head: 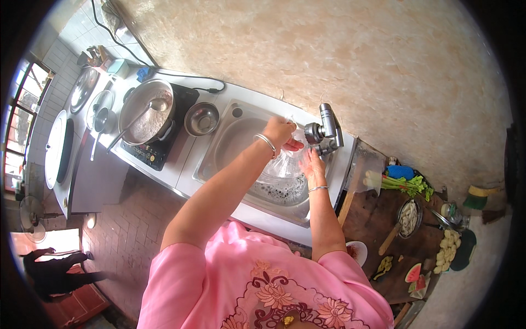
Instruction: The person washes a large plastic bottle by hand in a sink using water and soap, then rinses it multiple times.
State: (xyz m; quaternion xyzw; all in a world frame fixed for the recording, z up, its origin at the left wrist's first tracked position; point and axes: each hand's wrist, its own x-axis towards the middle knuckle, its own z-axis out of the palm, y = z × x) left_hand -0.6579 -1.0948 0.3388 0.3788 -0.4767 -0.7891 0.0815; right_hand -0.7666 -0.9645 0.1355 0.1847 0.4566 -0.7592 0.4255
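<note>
My left hand (281, 134) is over the steel sink (230, 135), its fingers curled around part of a clear, thin item, perhaps a plastic bag (283, 164). Beside the black and chrome faucet (324, 127), my right hand (313, 165) has its fingers extended at the right side of that clear item; whether it grips it is hard to tell. Below the hands, sudsy water (283, 192) lies in the basin. Both wrists wear silver bangles.
Left of the sink are a steel bowl (201, 119) and a wok (137, 123) with a ladle on an induction cooker (152, 155). At right, a wooden table (365, 222) holds celery (404, 185), a knife and watermelon (413, 272). Another person (57, 271) is at lower left.
</note>
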